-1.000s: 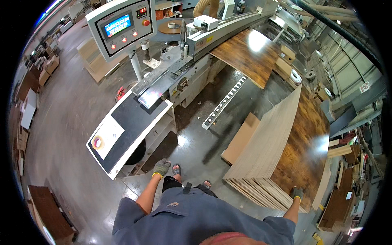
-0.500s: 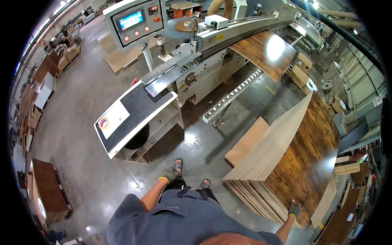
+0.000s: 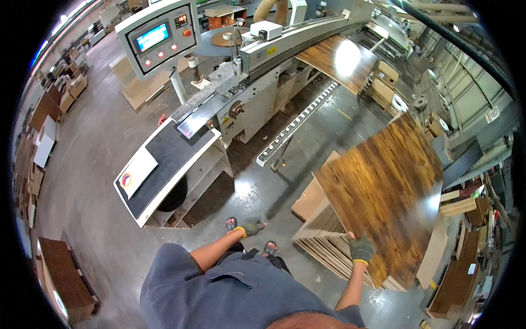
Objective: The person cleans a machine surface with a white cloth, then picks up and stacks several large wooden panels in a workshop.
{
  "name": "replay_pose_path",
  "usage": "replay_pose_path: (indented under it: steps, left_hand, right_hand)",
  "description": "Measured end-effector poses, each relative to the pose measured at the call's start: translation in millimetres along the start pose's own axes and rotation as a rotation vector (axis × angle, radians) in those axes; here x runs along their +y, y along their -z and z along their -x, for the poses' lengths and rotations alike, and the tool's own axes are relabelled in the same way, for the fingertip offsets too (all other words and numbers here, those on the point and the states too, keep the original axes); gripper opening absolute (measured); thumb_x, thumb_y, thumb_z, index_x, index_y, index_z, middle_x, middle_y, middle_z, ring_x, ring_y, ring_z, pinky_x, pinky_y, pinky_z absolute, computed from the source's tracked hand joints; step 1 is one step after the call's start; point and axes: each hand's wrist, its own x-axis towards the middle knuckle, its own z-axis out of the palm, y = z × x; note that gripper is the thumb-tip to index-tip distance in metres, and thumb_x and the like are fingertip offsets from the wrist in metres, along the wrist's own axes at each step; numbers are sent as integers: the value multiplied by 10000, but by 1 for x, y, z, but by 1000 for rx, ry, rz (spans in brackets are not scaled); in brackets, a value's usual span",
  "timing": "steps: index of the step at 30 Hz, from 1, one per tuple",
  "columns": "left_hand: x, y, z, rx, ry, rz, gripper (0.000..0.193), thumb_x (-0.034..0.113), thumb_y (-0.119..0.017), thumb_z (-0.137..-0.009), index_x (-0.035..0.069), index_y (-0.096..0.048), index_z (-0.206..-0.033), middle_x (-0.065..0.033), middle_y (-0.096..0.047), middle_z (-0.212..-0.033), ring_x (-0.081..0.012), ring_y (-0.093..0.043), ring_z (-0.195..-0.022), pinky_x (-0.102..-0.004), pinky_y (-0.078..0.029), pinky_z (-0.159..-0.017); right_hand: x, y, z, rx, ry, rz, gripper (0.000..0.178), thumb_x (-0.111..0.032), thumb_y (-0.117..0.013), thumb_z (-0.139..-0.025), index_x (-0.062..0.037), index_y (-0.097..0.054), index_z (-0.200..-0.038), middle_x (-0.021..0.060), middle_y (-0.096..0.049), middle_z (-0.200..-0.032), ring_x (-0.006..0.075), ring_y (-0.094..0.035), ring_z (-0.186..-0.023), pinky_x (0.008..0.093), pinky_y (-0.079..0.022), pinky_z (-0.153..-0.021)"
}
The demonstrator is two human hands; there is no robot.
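Head view shows a big wood workshop from above. The right hand (image 3: 361, 248), in a dark glove, is closed on the lower edge of a wide brown wood panel (image 3: 383, 192). The panel is tilted up and fills the right middle of the frame. It sits over a stack of panels (image 3: 323, 238) on the floor at the lower middle right. I cannot tell if the far end of the panel touches the stack or is in the air.

The left hand (image 3: 251, 226) is also gloved. It hangs free at the lower middle of the frame, fingers loosely spread, holding nothing. It is well apart from the panel.

A long grey machine (image 3: 274, 71) runs across the upper middle of the frame, with a control screen (image 3: 156, 38) at the upper left. A roller rail (image 3: 298, 123) lies on the floor between the machine and the stack.

One hand on such a wide board looks shaky to me. It would be best to bring the free hand to the other side edge, so the board does not swing or slip. I think the grip should stay firm and the board should be kept away from the roller rail and the feet.
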Motion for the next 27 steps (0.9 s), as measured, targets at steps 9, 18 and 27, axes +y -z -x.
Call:
replay_pose_path:
  steps: [9,18,27]
  left_hand:
    - [53,-48,-71,-198,-152,313,471,508,-616,-902,37,-620,-894,-84,-622,-708,-182,-618,-575,-342,-508,-588]
    - [114,-81,-101,-414,336,1253,814,779,-492,-812,45,-507,-1165,-148,-613,-873,-319,-619,-840,-475,-537,-751]
    - [122,35,-141,450,7,1021,467,386,-674,-900,22,-580,-1177,-72,-608,-995,-241,-548,-949,-422,-450,-913]
  right_hand:
    - [128,-136,38,497,-918,61,654,-552,-573,-905,11,-577,-1238,198,-591,-1274,353,-587,-1129,468,-515,-878]
    - [110,-173,57,40,-633,-2242,675,-560,-593,-901,-32,-523,-1315,127,-607,-1235,275,-618,-1076,447,-531,-920]
    - [-147,-160,137,-1114,-196,-2490,307,-298,-558,-953,-38,-560,-1116,153,-619,-1152,240,-624,-1016,345,-539,-760]
